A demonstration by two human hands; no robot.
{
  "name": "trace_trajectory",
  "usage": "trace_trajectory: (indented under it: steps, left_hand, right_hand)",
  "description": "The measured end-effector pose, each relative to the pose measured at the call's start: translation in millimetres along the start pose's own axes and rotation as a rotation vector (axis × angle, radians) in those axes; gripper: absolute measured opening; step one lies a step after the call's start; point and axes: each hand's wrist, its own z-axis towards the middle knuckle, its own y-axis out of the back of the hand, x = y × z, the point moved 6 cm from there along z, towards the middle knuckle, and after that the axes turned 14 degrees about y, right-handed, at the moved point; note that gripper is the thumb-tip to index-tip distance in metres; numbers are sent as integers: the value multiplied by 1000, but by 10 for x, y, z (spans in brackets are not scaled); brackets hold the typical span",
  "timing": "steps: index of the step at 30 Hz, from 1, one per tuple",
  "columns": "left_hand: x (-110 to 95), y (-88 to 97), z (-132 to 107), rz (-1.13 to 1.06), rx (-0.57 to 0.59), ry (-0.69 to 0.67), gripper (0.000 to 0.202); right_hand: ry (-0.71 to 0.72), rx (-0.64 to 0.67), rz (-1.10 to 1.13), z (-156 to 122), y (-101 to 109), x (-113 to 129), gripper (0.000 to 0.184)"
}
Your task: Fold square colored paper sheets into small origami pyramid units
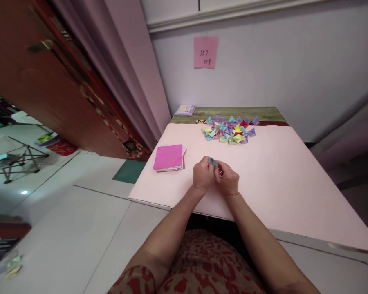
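Between the fingertips of both hands is a small piece of folded blue paper, largely covered by the fingers. My left hand pinches it from the left, and my right hand grips it from the right. Both hands are just above the pink-covered table, close to its near edge. Beyond them lies a heap of folded paper pieces in blue, purple, yellow, green, red and pink. To the left sits a stack of square paper sheets with a magenta sheet on top.
A small pile of printed cards or booklets rests at the table's back left corner. A pink note with handwriting is stuck to the wall behind. Left of the table stand a purple curtain and a reddish-brown door.
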Motion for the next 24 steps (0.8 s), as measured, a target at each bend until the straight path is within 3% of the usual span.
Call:
trace_trajectory:
  steps: [6,8,14,19,24]
  left_hand:
    - [-83,-137,-93,339,46,-90,20]
    - [-68,-162,-87,336,53,-89,23]
    - [-19,-178,14,55,89,-93,33]
    - [-94,-219,-37,211,129,-143,33]
    - [-97,-225,-112,369,151,-100,31]
  right_hand:
    - [-73,-45,-54,-22,17,-55,18]
    - [-72,-50,-55,-27,18,-62,18]
    - [-85,-71,-32,-26,34,-70,19]
    - [-174,-87,0,-36,43,-115,20]
    - [-186,-86,7,-69,24,-139,20]
